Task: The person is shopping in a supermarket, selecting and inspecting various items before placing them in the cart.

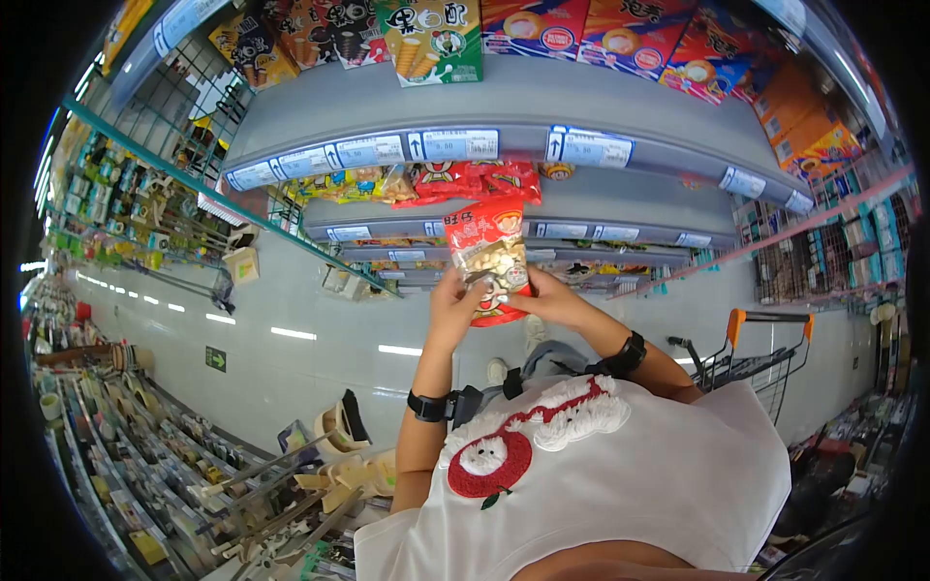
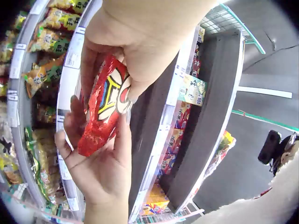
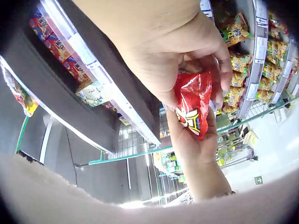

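Observation:
A red snack bag [image 1: 496,247] with a see-through middle showing pale pieces is held upright in front of the shelves. My left hand [image 1: 455,305] grips its lower left side, thumb on the front. On the lower right side, my right hand [image 1: 554,298] pinches the bag with the thumb across its front. From the left wrist, the red bag [image 2: 105,105] shows between my left hand [image 2: 135,42] above and my right hand [image 2: 105,163] below. The right wrist view has my right hand [image 3: 173,51] around the bag [image 3: 194,100], with my left hand [image 3: 196,144] behind it.
Right behind the bag, red packets [image 1: 475,181] lie on a shelf with price labels. Snack boxes [image 1: 431,39] line the upper shelf. A shopping cart [image 1: 770,334] with orange corners stands at the right, and wire racks flank the shelves.

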`<state>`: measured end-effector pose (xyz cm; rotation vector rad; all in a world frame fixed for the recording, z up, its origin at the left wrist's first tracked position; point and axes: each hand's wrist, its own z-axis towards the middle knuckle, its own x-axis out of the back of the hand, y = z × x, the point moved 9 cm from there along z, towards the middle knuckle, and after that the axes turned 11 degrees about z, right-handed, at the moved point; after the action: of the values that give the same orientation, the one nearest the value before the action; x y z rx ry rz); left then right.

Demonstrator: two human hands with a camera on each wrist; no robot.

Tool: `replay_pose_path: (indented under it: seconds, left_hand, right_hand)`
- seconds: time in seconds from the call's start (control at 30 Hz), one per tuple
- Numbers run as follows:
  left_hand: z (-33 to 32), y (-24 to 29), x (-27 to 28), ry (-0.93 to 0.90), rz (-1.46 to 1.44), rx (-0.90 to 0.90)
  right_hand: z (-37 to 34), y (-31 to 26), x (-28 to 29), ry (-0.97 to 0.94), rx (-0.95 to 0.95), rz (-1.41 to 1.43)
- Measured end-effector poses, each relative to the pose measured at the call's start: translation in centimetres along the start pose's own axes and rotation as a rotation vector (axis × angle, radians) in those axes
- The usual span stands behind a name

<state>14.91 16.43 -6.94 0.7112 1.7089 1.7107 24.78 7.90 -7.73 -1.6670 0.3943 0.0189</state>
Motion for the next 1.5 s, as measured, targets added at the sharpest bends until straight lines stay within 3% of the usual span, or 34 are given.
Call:
replay_pose_path:
  seconds: [0.1,0.13,0.17,0.23,0.3,0.37,0.47,0.63,0.73,0.93,1.13,1.33,1.43,1.47,1.5]
  left_hand:
    - [1.9,0.7,0.9,0.071,0.004,0.051]
    - [2.8,2.3,1.2,0.156,0.038,-0.099]
    - [3.8,2.5,1.9,0.18,0.184,-0.113]
    - [5.8,4.4,2.9,0.229,0.469,-0.128]
    - [6.9,7.3,3.1,0.372,0.546,-0.118]
    - [8.6,8.6,3.8,0.485,0.605,-0.123]
    - [11.0,8.8,5.2,0.508,0.765,-0.211]
    - [12.9,9.3,7.4,0.565,0.912,-0.235]
    - [14.1,7.5,9.5,0.639,0.957,-0.262]
    - [16.0,4.7,11.4,0.714,1.049,-0.175]
    - [18.2,3.7,10.1,0.465,1.433,-0.082]
    - [19.1,1.8,10.5,0.385,1.361,-0.171]
    - [18.9,0.8,10.4,0.285,1.525,-0.13]
    - [16.7,4.0,10.0,0.493,1.115,-0.037]
    - [16.0,5.1,9.1,0.468,1.174,-0.069]
  right_hand:
    - [1.7,-1.1,0.0,-0.099,-0.123,0.064]
    - [2.4,-2.3,0.2,-0.12,-0.144,0.046]
    - [3.3,-3.0,0.3,-0.142,-0.163,0.03]
    - [5.6,-5.0,0.7,-0.123,-0.068,0.084]
    - [7.3,-7.0,1.3,-0.107,-0.034,0.129]
    - [9.7,-6.7,2.4,-0.116,-0.08,0.133]
    - [11.6,-9.1,1.8,-0.127,-0.103,0.173]
    - [15.9,-8.6,0.6,-0.251,-0.161,0.041]
    - [18.8,-6.3,0.1,-0.374,-0.157,0.38]
    - [24.3,-0.5,-1.0,-0.572,-0.086,0.423]
    - [24.4,-0.3,-1.6,-0.662,-0.118,0.448]
    - [22.5,-2.5,-1.9,-0.617,-0.121,0.397]
    - [20.9,-3.8,-1.7,-0.588,-0.119,0.37]
    - [20.6,-4.2,-1.7,-0.579,-0.114,0.359]
    - [20.1,-4.8,-1.7,-0.571,-0.111,0.348]
